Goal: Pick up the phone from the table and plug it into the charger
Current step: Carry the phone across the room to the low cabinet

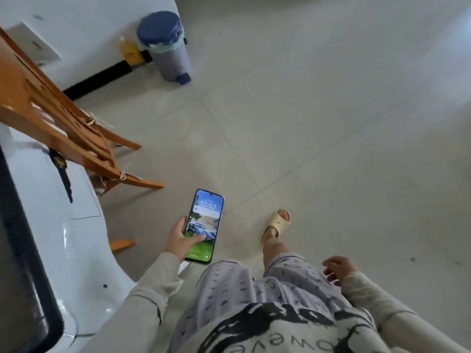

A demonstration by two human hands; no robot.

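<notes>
The phone [205,220] is in my left hand [179,239], held out in front of my waist over the floor. Its screen faces up and is lit, showing a lock screen with the time 12:52. My thumb lies across the lower part of the screen and my fingers wrap the left edge. My right hand [336,268] hangs at my right side, fingers loosely curled, holding nothing. No charger or cable can be made out.
A white table [76,240] with a dark-framed object [17,263] runs along the left. Wooden chairs [58,118] stand beside it. A grey pedal bin [167,47] and a yellow bottle [130,50] stand by the far wall. My foot in a beige slipper [276,224] steps on pale tiled floor.
</notes>
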